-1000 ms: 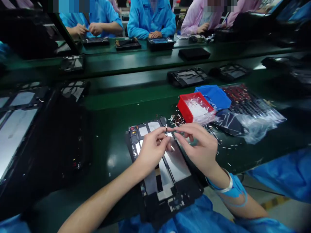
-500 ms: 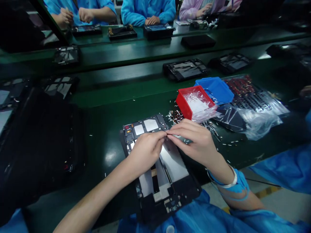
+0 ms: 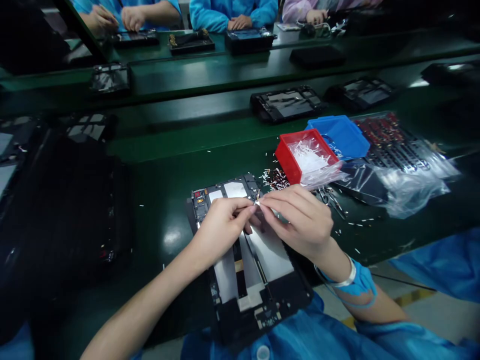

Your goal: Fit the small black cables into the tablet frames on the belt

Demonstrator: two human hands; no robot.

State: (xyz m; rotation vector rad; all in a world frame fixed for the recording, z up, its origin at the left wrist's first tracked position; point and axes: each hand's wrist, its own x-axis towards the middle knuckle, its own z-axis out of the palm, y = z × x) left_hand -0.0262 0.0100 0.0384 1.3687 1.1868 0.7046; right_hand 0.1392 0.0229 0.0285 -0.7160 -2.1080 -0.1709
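Note:
An opened tablet (image 3: 272,255) with its inner parts bare lies tilted at the table's near edge, over my lap. Above its upper right part, the fingertips of both hands meet. My left hand (image 3: 225,222) is closed in a pinch, its other fingers curled beneath. My right hand (image 3: 305,217), with a blue and white band at the wrist, pinches from the other side. Between the fingertips shows a small white piece (image 3: 257,203), too small to name exactly; a thin gold-coloured bit stands just above it. My hands hide part of the tablet's middle.
Right of the tablet stand a red bin (image 3: 288,160) of white strips and a blue bin (image 3: 347,137). Small loose parts (image 3: 275,177), tweezers (image 3: 335,202) and bagged parts (image 3: 405,165) lie about. More tablets (image 3: 287,104) sit behind; several people work across the table.
The white piece now shows between my fingertips. My left fingers have curled more and my right hand has turned slightly. The view has shifted a little.

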